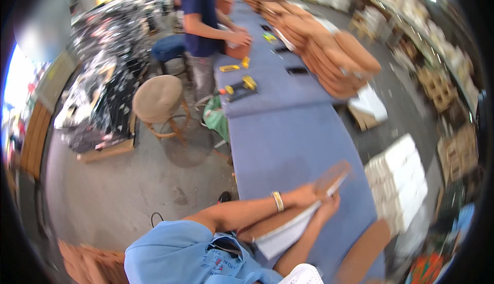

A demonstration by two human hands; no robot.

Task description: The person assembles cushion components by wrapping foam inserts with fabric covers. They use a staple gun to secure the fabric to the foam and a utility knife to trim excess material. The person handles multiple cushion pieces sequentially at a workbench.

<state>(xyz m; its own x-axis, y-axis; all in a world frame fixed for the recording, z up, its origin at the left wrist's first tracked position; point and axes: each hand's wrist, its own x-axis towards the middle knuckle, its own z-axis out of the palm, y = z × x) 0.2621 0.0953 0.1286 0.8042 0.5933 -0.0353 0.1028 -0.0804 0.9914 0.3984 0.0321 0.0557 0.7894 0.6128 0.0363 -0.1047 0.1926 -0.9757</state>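
I hold a long padded panel [288, 232] in both hands, tilted on edge over the blue padded table [293, 145]. One side of it is brown upholstery, the other white. My left hand [304, 195], with a light band at the wrist, is closed on the brown side near the far end. My right hand [327, 209] grips the edge on the white side, close beside the left. The panel's far end is smeared by motion, and some fingers are hidden. Another brown padded piece [366, 248] lies at the table's near right edge.
Farther along, a co-worker [199, 19] handles a brown piece [237, 50]. A yellow-and-black power tool [241, 87] lies on the table's left side. Brown cushions [329, 52] are stacked at the right edge. A beige stool [158, 96] stands left; white stacks [399, 176] stand right.
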